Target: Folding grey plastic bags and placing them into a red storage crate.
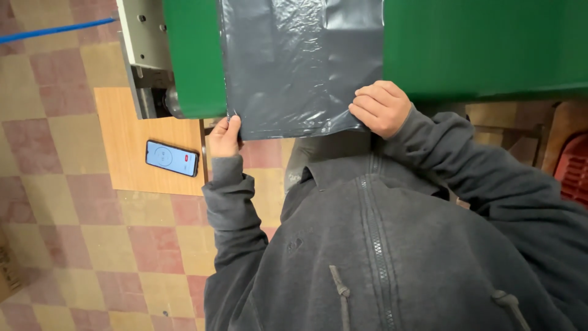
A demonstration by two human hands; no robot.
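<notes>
Both hands grip a grey plastic bag (294, 67) lying flat on a green machine bed (484, 46): left hand (225, 136) pinching one near corner, right hand (381, 108) curled over the other, nothing released.

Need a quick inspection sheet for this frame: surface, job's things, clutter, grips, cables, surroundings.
Surface: green machine bed, flat, with a grey metal end block at its left.
Job's things: grey plastic bag lying flat on the green bed, near edge hanging over the front.
Clutter: phone, screen lit, on a wooden board beside the machine.
Grips: left hand pinches the bag's near left corner; right hand closed over the near right corner.
Cables: blue line across the floor, top left; whether cable or hose cannot be told.
Surroundings: checked tile floor; red crate at right edge; grey zipped hoodie on the person.
</notes>
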